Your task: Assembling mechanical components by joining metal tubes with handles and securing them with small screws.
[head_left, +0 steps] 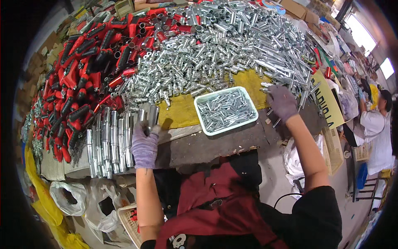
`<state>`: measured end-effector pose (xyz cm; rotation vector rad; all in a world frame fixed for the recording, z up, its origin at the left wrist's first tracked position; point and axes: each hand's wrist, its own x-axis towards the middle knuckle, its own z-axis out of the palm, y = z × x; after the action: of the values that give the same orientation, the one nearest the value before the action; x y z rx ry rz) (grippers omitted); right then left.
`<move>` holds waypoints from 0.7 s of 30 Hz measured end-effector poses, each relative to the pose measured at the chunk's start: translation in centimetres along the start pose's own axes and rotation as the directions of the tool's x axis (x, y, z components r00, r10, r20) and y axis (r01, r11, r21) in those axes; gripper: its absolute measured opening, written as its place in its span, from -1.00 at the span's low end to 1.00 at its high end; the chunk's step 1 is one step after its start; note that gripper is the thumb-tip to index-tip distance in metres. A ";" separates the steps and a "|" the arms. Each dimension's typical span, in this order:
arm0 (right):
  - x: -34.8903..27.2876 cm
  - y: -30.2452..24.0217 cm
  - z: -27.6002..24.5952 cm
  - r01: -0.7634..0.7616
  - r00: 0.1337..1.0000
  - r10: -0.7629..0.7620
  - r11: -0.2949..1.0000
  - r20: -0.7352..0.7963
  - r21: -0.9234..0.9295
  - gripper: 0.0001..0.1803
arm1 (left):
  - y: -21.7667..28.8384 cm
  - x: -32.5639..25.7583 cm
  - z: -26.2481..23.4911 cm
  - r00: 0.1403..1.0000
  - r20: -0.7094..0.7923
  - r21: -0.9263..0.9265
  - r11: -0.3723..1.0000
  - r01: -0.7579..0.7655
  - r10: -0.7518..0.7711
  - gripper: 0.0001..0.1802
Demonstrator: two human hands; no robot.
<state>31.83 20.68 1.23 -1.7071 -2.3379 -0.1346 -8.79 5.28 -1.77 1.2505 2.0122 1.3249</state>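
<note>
glossy metal tubes (145, 116); matt yellow cloth (182, 114)

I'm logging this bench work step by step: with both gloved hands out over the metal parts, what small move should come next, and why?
Probably the right hand should close on a thin rod from the pile of silver parts and draw it back. It already rests at the pile's edge beside the white tray, while the left hand grips a silver tube upright, apparently ready to receive it.

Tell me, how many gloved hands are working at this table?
2. The left hand grips a metal tube at the table's near edge, beside the laid-out tubes; the right hand reaches into the metal parts pile, right of the white tray. None seem hidden.
</note>
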 end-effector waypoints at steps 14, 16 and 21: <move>3.8 2.4 1.0 0.233 0.972 -0.232 0.953 0.030 -0.195 -0.73 | 1.7 -0.2 2.9 0.946 -0.149 0.825 0.563 -0.041 0.287 -0.41; 3.9 2.0 1.4 0.165 0.977 -0.149 0.982 0.154 -0.095 -0.73 | 2.1 -1.1 3.7 0.893 -0.108 0.712 0.661 -0.237 0.436 -0.41; 4.2 2.0 2.2 0.260 0.953 -0.225 0.952 0.205 -0.164 -0.72 | 1.8 -3.1 5.2 0.828 -0.064 0.562 0.705 -0.432 0.558 -0.48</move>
<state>32.21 25.69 -0.03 -1.5618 -2.7496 -0.2612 -2.55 5.46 -2.92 2.1130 2.4105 1.2053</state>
